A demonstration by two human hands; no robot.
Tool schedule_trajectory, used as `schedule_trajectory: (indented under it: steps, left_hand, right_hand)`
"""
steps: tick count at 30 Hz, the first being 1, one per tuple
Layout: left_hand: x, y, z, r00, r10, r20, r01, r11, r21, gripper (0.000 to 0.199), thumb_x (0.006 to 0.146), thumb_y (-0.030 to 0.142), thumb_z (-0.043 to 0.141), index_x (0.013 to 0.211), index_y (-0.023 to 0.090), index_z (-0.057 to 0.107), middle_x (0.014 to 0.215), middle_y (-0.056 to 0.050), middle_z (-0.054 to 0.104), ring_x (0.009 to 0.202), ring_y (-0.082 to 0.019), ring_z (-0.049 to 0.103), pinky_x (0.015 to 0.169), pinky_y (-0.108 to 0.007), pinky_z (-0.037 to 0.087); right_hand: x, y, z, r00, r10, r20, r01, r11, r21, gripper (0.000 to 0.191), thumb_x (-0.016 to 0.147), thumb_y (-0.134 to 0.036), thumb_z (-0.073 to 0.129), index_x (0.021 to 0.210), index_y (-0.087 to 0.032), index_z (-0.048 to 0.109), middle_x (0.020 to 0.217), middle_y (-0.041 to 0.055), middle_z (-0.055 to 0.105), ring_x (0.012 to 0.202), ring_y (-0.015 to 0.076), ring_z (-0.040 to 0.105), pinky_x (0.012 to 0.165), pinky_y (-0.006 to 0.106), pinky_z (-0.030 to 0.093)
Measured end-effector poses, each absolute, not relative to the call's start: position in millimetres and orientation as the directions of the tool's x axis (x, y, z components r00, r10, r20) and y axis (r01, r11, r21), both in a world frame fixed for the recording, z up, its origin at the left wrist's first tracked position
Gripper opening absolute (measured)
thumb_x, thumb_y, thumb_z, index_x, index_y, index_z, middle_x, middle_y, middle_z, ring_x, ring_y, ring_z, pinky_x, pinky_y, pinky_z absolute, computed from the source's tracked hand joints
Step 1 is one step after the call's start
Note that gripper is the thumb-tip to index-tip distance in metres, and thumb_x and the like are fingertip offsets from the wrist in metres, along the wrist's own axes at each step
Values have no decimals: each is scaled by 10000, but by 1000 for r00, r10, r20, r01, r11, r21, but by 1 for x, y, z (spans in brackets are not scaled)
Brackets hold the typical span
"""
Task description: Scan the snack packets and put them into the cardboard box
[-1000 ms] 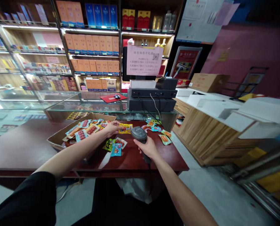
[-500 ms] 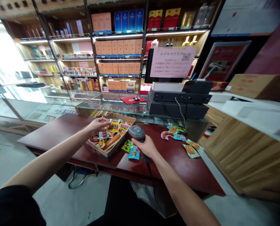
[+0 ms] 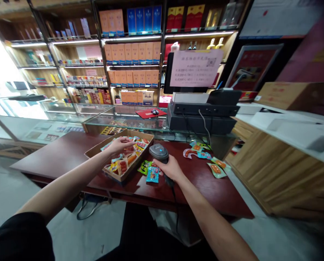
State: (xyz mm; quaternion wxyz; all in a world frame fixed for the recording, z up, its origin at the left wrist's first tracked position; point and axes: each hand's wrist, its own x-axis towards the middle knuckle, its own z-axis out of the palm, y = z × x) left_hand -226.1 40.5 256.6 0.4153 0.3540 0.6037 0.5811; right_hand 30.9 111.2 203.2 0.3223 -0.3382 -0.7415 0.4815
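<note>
My right hand (image 3: pixel 170 167) is wrapped round the grip of a dark barcode scanner (image 3: pixel 159 151), which shows a small blue light on top. Its cable runs down past the table's front edge. Over the open cardboard box (image 3: pixel 142 158) hovers my left hand (image 3: pixel 120 145), fingers stretched to the right, with nothing visible in them. Small packets of sausage snacks (image 3: pixel 123 166) fill the box, some hidden under the hand. Between box and scanner, a blue snack packet (image 3: pixel 152 174) and a green snack packet (image 3: pixel 144 167) lie on the table.
More sausage packets (image 3: pixel 216 169) lie on the right of the dark red table (image 3: pixel 194 192). Behind stand a glass counter (image 3: pixel 113 117), a red mouse pad (image 3: pixel 148 113), and a monitor with a pink sign (image 3: pixel 196 69). A wooden cabinet (image 3: pixel 281 166) stands at right.
My left hand has shifted slightly over the box, its fingers now straighter, and the packets near the box's front lie differently. My right hand keeps the scanner in about the same place.
</note>
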Motion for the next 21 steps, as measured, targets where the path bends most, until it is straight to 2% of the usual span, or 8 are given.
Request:
schedule_trajectory:
  steps: [6,8,10,11,13,15,18,21]
  left_hand:
    - [-157,94,234,-197,973,-119,-23,117,993,473,528,413,892,779,149,590,762,-13,627,747,-143,626,695,-344,593]
    - [-140,107,222,-146,981,-125,93,139,986,471,561,464,858,809,158,600,744,-6,625,702,-133,610,674,-321,572]
    - [-129,117,211,-83,991,-102,348,124,929,447,598,488,821,836,164,626,738,-9,639,670,-136,604,653,-292,536]
    - [-125,121,206,-44,996,-80,503,92,860,429,607,485,808,842,168,642,752,-17,655,679,-145,612,655,-280,517]
    - [-120,124,200,34,998,-52,769,7,640,396,625,483,782,855,179,677,805,-39,693,740,-176,642,675,-268,483]
    - [-115,124,196,67,995,-80,921,-31,389,387,654,498,744,888,193,706,868,-66,718,813,-214,666,690,-271,461]
    - [-105,121,194,49,986,-160,994,-32,108,422,650,532,725,905,196,731,910,-111,727,869,-266,677,690,-290,451]
    - [-89,120,193,116,979,-169,993,-115,14,415,609,508,758,867,183,739,895,-125,721,885,-285,670,718,-303,455]
  right_hand:
    - [86,120,199,-438,889,131,230,252,-940,314,770,-464,690,831,-177,579,518,-16,600,380,141,579,363,215,442]
    - [104,121,197,-402,907,125,242,237,-941,307,771,-457,688,820,-173,582,518,-13,602,378,139,580,364,214,446]
    - [120,121,194,-358,925,122,255,223,-941,309,768,-456,688,806,-168,585,522,-7,608,375,138,579,362,215,447]
    - [127,122,192,-339,933,119,259,214,-942,313,767,-460,689,805,-166,588,524,-5,611,375,140,581,360,216,448]
    - [140,122,187,-309,945,112,260,197,-945,324,763,-468,691,807,-163,591,530,1,617,380,143,587,358,217,450]
    - [149,122,181,-296,949,105,256,185,-949,331,763,-474,690,815,-161,596,535,3,621,384,140,588,358,213,450]
    - [160,121,175,-286,953,94,251,170,-953,329,767,-471,686,823,-159,602,530,1,619,373,131,579,350,202,437]
    - [168,118,173,-271,958,87,252,158,-955,329,767,-470,684,830,-157,607,527,1,618,368,129,576,348,199,434]
